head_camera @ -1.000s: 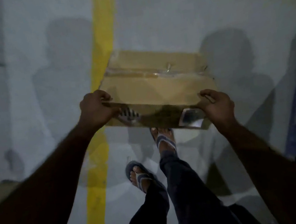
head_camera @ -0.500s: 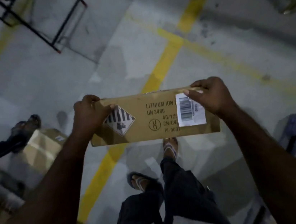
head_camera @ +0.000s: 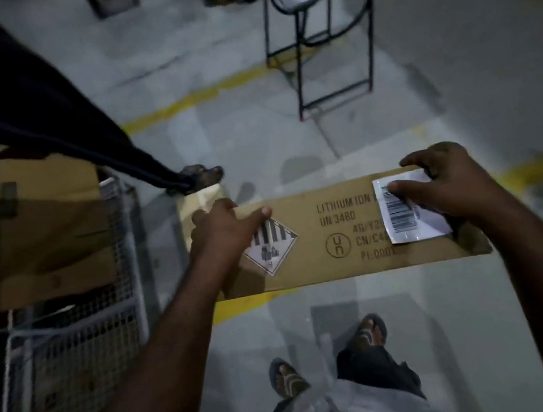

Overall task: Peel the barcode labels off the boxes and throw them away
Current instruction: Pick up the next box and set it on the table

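I hold a flat brown cardboard box [head_camera: 336, 235] in front of me, its printed side facing me. My left hand [head_camera: 222, 226] grips its upper left corner, thumb beside a diamond hazard mark [head_camera: 270, 244]. A white barcode label [head_camera: 410, 218] is stuck on the right part of that side. My right hand [head_camera: 442, 179] grips the top right edge, with its thumb lying on the label's top left part.
A wire mesh cart [head_camera: 73, 335] with cardboard boxes [head_camera: 46, 235] stands at the left. Another person's dark leg and foot [head_camera: 197, 177] reach in from the upper left. A metal-framed table [head_camera: 326, 25] stands ahead. Yellow lines [head_camera: 200, 97] cross the grey floor.
I have turned while carrying the box, so the cart, the other person and the table have come into view. My right thumb has slid onto the barcode label.
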`<state>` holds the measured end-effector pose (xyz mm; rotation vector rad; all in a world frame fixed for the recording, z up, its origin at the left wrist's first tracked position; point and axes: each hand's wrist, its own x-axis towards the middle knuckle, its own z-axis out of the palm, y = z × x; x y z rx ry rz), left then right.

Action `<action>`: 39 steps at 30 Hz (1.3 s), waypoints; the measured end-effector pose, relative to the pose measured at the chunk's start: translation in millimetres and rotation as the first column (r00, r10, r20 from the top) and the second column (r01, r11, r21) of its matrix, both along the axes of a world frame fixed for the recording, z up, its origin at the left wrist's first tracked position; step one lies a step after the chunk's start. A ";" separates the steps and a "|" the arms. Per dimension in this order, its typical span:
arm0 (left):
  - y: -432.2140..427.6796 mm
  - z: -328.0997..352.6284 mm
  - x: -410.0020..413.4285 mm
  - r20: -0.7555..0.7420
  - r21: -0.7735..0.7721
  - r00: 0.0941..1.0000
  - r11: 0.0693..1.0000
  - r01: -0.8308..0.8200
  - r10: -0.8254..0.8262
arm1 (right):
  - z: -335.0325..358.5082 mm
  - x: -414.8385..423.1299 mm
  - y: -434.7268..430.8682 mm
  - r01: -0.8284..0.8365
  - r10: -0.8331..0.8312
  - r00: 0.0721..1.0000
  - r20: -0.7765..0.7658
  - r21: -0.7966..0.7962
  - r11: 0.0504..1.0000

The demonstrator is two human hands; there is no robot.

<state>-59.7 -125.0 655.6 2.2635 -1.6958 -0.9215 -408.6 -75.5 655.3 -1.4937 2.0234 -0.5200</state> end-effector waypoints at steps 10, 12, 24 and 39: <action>73.0 64.8 118.9 0.090 -0.117 0.957 0.957 -0.266 0.277 | 60.3 170.5 -68.4 -0.478 0.443 0.846 -0.297 -0.054 0.876; 90.6 73.7 134.8 0.120 -0.119 0.930 0.935 -0.333 0.346 | 68.1 199.2 -78.9 -0.558 0.517 0.801 -0.302 -0.064 0.828; 223.7 135.6 241.9 0.146 -0.309 0.546 0.562 -0.767 0.825 | 125.1 411.6 -70.1 -0.882 0.808 0.465 -0.363 -0.265 0.389; 422.4 250.9 418.2 0.030 -0.705 -0.065 -0.025 -0.709 0.997 | 261.1 696.5 77.7 -0.817 0.894 0.216 -0.393 -0.574 -0.054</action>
